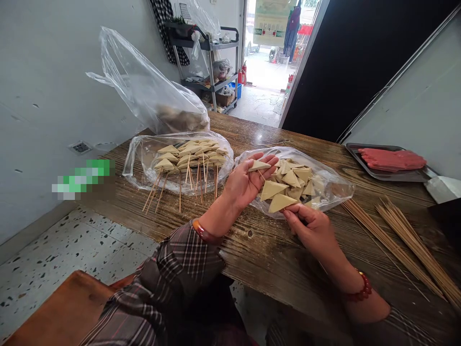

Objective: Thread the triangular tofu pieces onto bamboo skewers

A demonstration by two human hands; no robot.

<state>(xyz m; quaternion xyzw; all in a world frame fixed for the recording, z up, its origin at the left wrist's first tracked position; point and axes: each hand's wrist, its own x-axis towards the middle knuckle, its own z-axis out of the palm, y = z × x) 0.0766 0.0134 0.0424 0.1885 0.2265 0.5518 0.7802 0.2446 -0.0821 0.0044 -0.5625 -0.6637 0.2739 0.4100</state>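
Observation:
My left hand (243,182) is palm up with its fingers stretched. It holds a beige tofu triangle (258,166) between thumb and fingers. With fingertips pinched, my right hand (311,223) grips a thin wooden skewer (261,176) carrying two tofu triangles (281,203). The skewer's tip points at the piece in my left hand. Just behind both hands, loose tofu triangles (291,179) lie piled on a clear plastic bag (334,190). To the left, skewered tofu triangles (194,154) are stacked on another plastic bag (139,156), sticks pointing toward me.
Bundles of bare skewers (414,240) lie at the right on the wooden table (248,259). Behind them a dark tray (382,175) holds a pinkish-red slab (392,159). A tall plastic bag (144,91) stands back left. Beyond are a shelf cart (212,46) and a doorway.

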